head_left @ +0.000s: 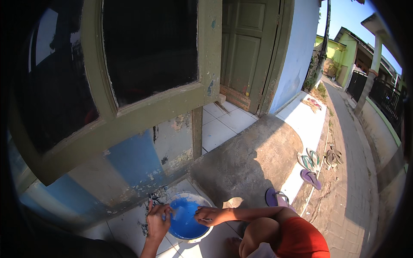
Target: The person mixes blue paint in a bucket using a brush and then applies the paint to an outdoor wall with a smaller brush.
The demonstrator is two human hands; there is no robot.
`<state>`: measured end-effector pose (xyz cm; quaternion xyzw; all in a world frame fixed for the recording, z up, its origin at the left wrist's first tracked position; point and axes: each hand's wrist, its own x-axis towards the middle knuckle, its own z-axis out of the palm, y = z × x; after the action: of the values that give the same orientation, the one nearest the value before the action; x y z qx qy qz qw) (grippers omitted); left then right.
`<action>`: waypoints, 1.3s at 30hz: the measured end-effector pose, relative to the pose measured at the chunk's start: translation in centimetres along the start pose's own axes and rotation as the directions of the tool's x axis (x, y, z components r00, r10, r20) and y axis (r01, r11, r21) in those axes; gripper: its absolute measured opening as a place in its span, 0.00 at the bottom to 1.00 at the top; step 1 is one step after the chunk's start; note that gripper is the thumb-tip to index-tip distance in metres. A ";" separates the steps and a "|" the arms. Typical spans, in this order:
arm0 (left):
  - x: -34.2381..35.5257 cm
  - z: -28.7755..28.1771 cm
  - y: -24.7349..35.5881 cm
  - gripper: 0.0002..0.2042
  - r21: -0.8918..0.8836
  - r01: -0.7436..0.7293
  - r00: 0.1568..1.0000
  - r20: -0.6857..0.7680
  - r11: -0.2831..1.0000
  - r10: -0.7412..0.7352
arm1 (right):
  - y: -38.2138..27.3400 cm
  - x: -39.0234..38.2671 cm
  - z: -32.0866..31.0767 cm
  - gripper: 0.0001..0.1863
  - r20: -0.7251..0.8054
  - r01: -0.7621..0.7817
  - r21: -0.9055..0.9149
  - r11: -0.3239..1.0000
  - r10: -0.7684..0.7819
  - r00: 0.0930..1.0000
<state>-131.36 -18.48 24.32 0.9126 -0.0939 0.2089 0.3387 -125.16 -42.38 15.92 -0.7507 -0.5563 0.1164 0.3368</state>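
Note:
A round, pale basin [205, 235] holding bright blue paint [186, 225] stands on white floor tiles. My left hand [158, 220] is closed at its left rim, around what looks like a paintbrush [173, 212]. The brush's tan part shows beside the fingers, and its lower end reaches toward the paint. Over the right side of the basin, my right hand [208, 215] is closed with bent fingers. A small dark or metallic bit shows under it, too small to name. A bent knee [259, 234] and red cloth [304, 238] lie below the right forearm.
A blue-and-grey wall [133, 159] with peeling paint rises behind the basin, under a green-framed window [150, 99]. A concrete ramp [247, 150] leads to a doorway with a green door [243, 47]. Purple sandals [272, 197] and other footwear [310, 160] lie beside the paved lane [350, 172].

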 end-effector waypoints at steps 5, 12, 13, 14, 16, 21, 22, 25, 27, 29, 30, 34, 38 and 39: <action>0.4 0.5 -0.3 0.07 0.016 -0.028 0.996 0.088 0.999 0.026 | -0.4 0.7 -1.7 0.07 0.338 -0.070 0.041 0.997 0.052 0.940; 3.9 0.7 -0.9 0.06 0.096 -0.146 0.901 0.424 0.985 0.093 | -0.7 4.1 -4.0 0.11 0.353 0.083 0.075 0.994 -0.105 0.930; 4.6 0.9 -0.8 0.06 0.097 -0.145 0.906 0.413 0.985 0.093 | -0.9 4.7 -4.5 0.10 0.512 -0.034 0.085 0.996 -0.015 0.859; 5.2 1.2 -0.8 0.06 0.176 -0.102 0.876 0.482 0.979 0.005 | -1.0 5.1 -4.9 0.10 0.517 -0.024 0.078 0.997 -0.020 0.856; 6.2 1.3 -0.4 0.08 0.260 -0.058 0.843 0.530 0.964 -0.092 | -1.2 5.8 -5.6 0.13 0.460 -0.042 0.106 0.994 -0.012 0.888; 6.7 2.8 -0.4 0.10 0.309 -0.087 0.784 0.608 0.947 -0.127 | 0.8 4.9 -5.1 0.14 0.342 -0.227 0.097 0.969 0.182 0.922; 6.4 2.8 -0.5 0.10 0.300 -0.087 0.782 0.611 0.950 -0.121 | 1.4 4.3 -4.6 0.14 0.272 -0.205 0.074 0.976 0.178 0.946; 5.3 1.7 0.7 0.11 0.224 -0.009 0.754 0.641 0.975 -0.141 | 2.6 1.0 -2.7 0.16 -0.222 0.129 -0.021 0.991 -0.130 0.966; 4.7 1.4 -0.4 0.10 0.224 0.041 0.772 0.611 0.974 -0.173 | 2.6 0.9 -3.1 0.13 0.034 0.030 -0.071 0.997 -0.028 0.999; 4.7 0.8 -1.1 0.10 0.206 0.056 0.773 0.611 0.977 -0.173 | 1.3 1.7 -3.7 0.10 0.376 -0.088 -0.142 0.986 0.136 0.917; 4.6 0.2 -1.3 0.10 0.188 0.067 0.774 0.610 0.980 -0.170 | -0.6 2.3 -4.0 0.09 0.467 -0.137 -0.139 0.981 0.187 0.865; 7.7 0.4 0.5 0.13 0.113 -0.057 0.803 0.596 0.992 -0.021 | -1.1 1.4 -5.3 0.10 0.580 -0.158 -0.039 0.987 0.150 0.800; 6.9 0.0 -1.2 0.13 0.099 -0.130 0.878 0.474 0.987 0.068 | -2.3 3.7 -5.6 0.11 0.496 -0.157 -0.016 0.987 0.144 0.856; 6.6 0.3 -1.3 0.12 0.098 -0.069 0.874 0.486 0.993 0.013 | -0.5 3.4 -4.4 0.10 0.438 -0.102 -0.067 0.993 0.121 0.891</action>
<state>-124.92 -17.88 26.29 0.9512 -0.1832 -0.0140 0.2480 -121.92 -40.86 20.24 -0.7425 -0.5764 0.2905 0.1788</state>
